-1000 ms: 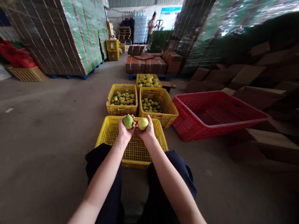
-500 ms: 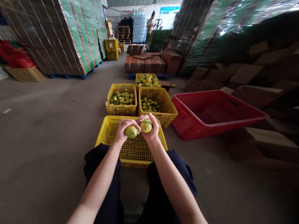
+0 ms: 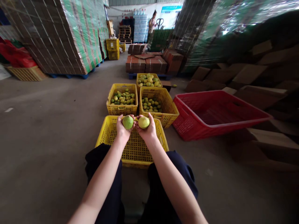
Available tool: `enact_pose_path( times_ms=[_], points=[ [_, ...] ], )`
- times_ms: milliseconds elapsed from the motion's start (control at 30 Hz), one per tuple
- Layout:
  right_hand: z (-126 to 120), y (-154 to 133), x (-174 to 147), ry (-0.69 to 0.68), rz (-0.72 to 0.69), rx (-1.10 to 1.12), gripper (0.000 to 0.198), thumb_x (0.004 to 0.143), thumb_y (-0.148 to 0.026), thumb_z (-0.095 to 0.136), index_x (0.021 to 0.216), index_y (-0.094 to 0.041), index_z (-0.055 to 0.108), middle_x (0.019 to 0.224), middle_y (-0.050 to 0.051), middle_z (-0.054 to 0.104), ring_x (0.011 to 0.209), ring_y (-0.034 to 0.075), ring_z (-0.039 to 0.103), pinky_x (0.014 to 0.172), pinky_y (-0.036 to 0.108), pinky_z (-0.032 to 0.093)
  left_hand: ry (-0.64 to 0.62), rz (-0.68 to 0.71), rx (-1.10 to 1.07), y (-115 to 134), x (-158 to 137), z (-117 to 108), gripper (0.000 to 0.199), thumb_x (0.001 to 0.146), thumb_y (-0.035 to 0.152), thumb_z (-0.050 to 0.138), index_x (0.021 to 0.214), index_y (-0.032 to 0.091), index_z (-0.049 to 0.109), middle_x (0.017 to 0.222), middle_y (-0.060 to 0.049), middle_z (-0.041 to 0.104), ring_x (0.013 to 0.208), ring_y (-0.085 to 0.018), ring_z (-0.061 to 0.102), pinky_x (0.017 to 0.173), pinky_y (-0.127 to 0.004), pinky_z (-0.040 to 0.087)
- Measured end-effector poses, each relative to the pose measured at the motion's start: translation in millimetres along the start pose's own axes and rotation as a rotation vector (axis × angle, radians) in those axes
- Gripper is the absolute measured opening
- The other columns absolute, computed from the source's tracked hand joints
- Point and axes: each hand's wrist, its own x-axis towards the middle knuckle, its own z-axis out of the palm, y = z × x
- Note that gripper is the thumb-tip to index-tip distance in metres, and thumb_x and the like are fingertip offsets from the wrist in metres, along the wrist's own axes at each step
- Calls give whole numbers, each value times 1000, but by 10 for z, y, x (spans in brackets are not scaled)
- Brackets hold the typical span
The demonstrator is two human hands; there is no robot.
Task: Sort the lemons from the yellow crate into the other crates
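Observation:
My left hand (image 3: 122,132) cups a green lemon (image 3: 128,122), its fingers curled round the underside. In my right hand (image 3: 149,132) lies a yellower lemon (image 3: 143,122), with the thumb along its outer side. Both palms face up, and the fingertips of the two hands nearly meet. Beneath them, between my knees, stands a yellow plastic crate (image 3: 106,132) with a perforated bottom, and no fruit shows in its visible part.
Beyond it, yellow crates (image 3: 122,110) (image 3: 168,107) (image 3: 149,74) hold green and yellow lemons. A large red crate (image 3: 196,129) stands right, before loose cardboard boxes (image 3: 249,73). Flattened cartons (image 3: 156,66) lie on a pallet. Wrapped stacks (image 3: 79,34) flank the aisle; a person (image 3: 152,23) stands far back.
Both hands have rolled palm up, turning the lemons so different sides show. The left hand now holds its lemon from below, and both lemons sit slightly higher in view.

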Motion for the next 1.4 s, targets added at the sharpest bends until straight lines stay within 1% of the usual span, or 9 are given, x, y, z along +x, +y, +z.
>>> enact_pose_path(
  times_ms=[100,233,500,633,767,933,1133,1267,1400],
  points=[
    [-5,20,27,50,61,88,29,89,-36,46,84,-14,64,68,8,69,54,15,60,43,22,48,102,-59,-154,11,59,0,34,90,26,38,88,12,69,69,-9,69,57,-15,65,49,-21,52],
    [6,0,6,33,57,160,26,86,-28,43,93,-12,62,70,10,68,60,17,62,49,24,55,85,-74,-229,11,50,4,34,91,28,40,102,8,65,78,-13,69,66,-17,67,55,-21,56],
    [-23,-27,56,82,112,84,38,94,-33,43,112,-4,60,62,9,67,49,15,60,41,19,52,72,-184,-168,8,66,-7,47,94,39,32,104,4,62,70,-11,64,51,-14,56,41,-20,48],
    [-29,-35,54,82,133,27,47,97,-44,39,108,-4,63,60,9,68,44,14,59,35,18,48,41,-176,-114,-2,71,-1,48,95,41,27,90,8,62,60,-6,56,45,-12,48,38,-20,41],
    [-29,-40,57,112,109,-22,47,96,-50,41,93,-9,63,57,7,67,41,13,57,33,19,45,7,-157,-76,-15,76,-11,46,96,41,25,79,13,58,59,-3,52,43,-10,44,39,-19,40],
    [-54,-32,95,175,135,-86,47,94,-57,39,75,-17,55,46,1,57,35,13,49,31,20,39,-7,-164,-58,-29,93,-23,47,97,40,23,74,14,55,56,-1,48,41,-9,40,38,-19,37],
    [-53,-42,78,140,170,-83,43,92,-54,38,75,-18,54,49,2,55,38,13,47,32,21,37,-4,-146,-37,-42,109,-29,50,98,42,22,73,14,55,56,-2,49,41,-9,40,38,-21,36],
    [-37,-40,82,147,117,-179,34,90,-46,41,76,-17,53,51,2,55,40,13,47,32,21,35,82,-18,107,-74,125,-42,48,97,52,33,79,14,57,63,-4,58,47,-10,49,47,-21,43],
    [-75,-23,129,191,-169,-405,24,77,-40,63,79,-21,49,56,-3,53,43,11,48,36,21,36,97,339,347,-107,143,-78,38,83,53,64,97,19,56,84,-4,66,65,-12,62,63,-24,51]
  ],
)
